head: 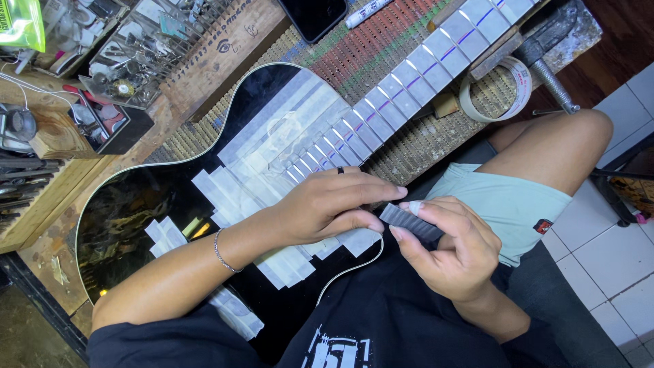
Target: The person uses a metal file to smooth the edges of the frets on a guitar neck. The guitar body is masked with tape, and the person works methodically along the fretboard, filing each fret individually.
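A black electric guitar (129,218) lies face up on the bench, its body and fretboard (409,75) covered in strips of pale masking tape. My left hand (327,204) rests flat on the taped body near the neck joint, with a ring and a wrist bracelet. My right hand (449,245) hovers just beside it over my lap, pinching a small grey ridged block (411,223) between thumb and fingers. The left fingertips nearly touch that block.
A roll of masking tape (501,92) sits by the neck, next to a metal clamp (552,65). A dark phone (313,17) and a marker (364,12) lie at the top. Tool trays and boxes (129,54) crowd the upper left. White floor tiles (613,252) show at right.
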